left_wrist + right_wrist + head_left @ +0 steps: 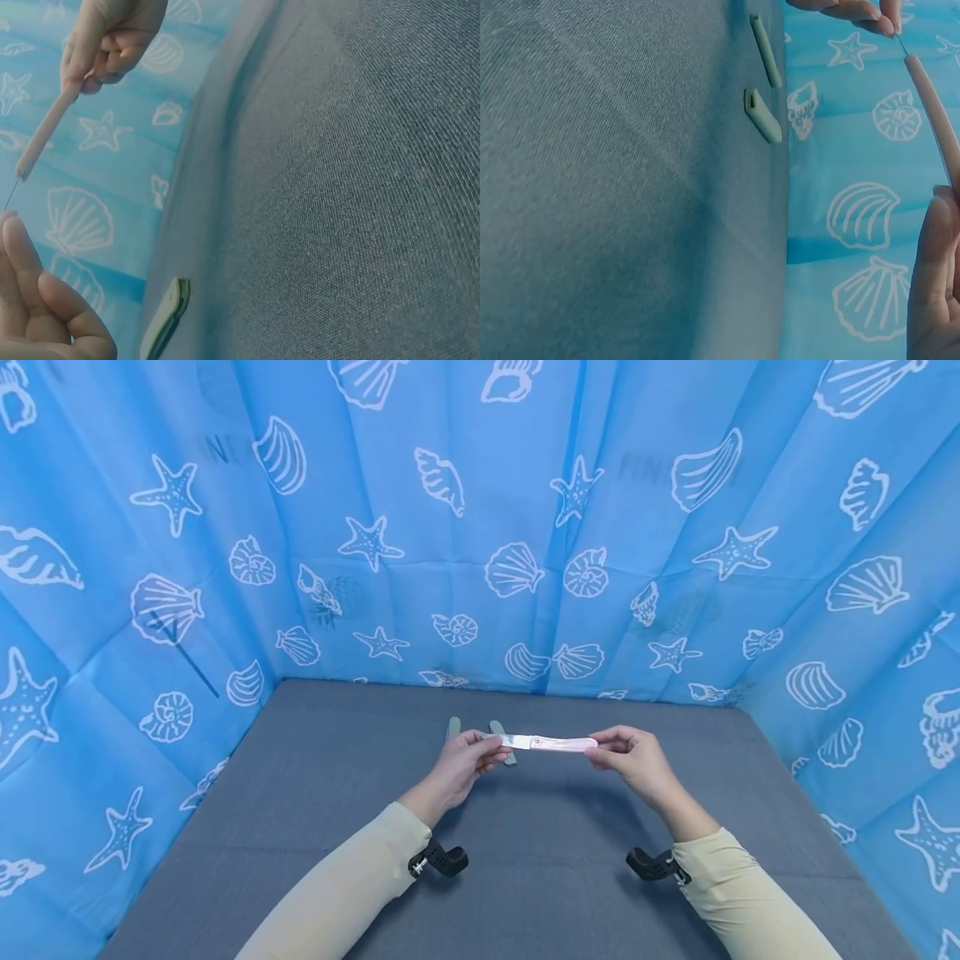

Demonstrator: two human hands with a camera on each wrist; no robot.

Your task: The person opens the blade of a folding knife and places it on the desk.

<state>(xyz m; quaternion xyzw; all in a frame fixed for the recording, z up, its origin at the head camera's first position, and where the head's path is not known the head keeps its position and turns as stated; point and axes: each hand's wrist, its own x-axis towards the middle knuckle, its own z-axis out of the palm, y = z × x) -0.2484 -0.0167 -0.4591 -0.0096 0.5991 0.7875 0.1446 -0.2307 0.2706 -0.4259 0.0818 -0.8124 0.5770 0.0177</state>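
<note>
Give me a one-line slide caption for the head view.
Left hand pinches the blade, right hand the pink handle of a knife above a grey tabletop where two green objects lie.

Knife blade (517, 742), centre of frame: bright metal, smooth, reflective. Knife handle (564, 744), same place: pink, plastic-looking, smooth, glossy. Pale green pieces (764, 120), behind: plastic-looking, smooth, matt. Table covering (540, 835), lower half: grey woven cloth, matt, coarse-grained. Curtain (517, 477), upper half: thin printed cloth, smooth, softly creased, faint sheen. Sleeves (337, 881), lower corners: matt cloth. Wrist mounts (447, 861), lower middle: black, plastic-looking.
</note>
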